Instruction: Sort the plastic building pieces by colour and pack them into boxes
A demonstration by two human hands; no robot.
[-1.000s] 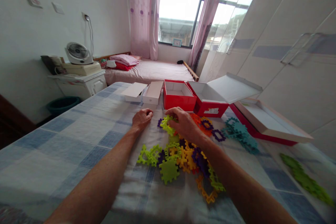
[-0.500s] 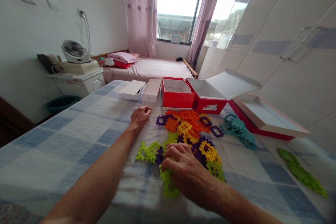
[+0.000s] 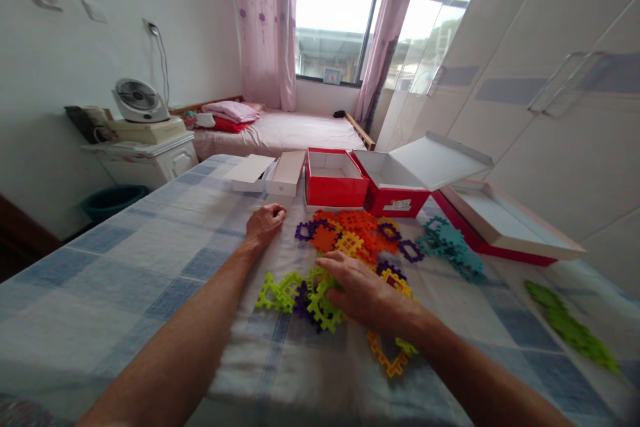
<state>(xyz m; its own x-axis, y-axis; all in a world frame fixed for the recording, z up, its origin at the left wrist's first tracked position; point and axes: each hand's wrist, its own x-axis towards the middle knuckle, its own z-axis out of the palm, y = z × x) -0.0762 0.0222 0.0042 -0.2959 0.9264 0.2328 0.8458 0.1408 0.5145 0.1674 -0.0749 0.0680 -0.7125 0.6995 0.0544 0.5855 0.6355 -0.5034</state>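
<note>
My left hand (image 3: pixel 265 221) rests on the tablecloth with its fingers curled in, and nothing shows in it. To its right lies a heap of flat plastic interlocking pieces with toothed edges. My right hand (image 3: pixel 357 287) is over the near part of the heap, fingers and thumb around a yellow-green interlocking piece (image 3: pixel 325 310); its palm side is hidden. Left of that hand lie more yellow-green pieces (image 3: pixel 280 292) and a purple piece (image 3: pixel 303 300). Orange pieces (image 3: pixel 357 223) make up the far part, with a yellow piece (image 3: pixel 349 243) before them. A yellow frame piece (image 3: pixel 390 363) lies below my right wrist.
Teal pieces (image 3: pixel 453 247) lie to the right, and green pieces (image 3: pixel 570 327) farther right. Behind the heap stand an open red box (image 3: pixel 335 190), another red box with its lid raised (image 3: pixel 397 203), a shallow box (image 3: pixel 520 227) and white boxes (image 3: pixel 285 177).
My right hand has moved slightly forward, its fingers stretching farther out. The yellow-green pieces that lay beneath it have shifted, and a yellow frame piece now shows nearer the front. My left hand stays put.
</note>
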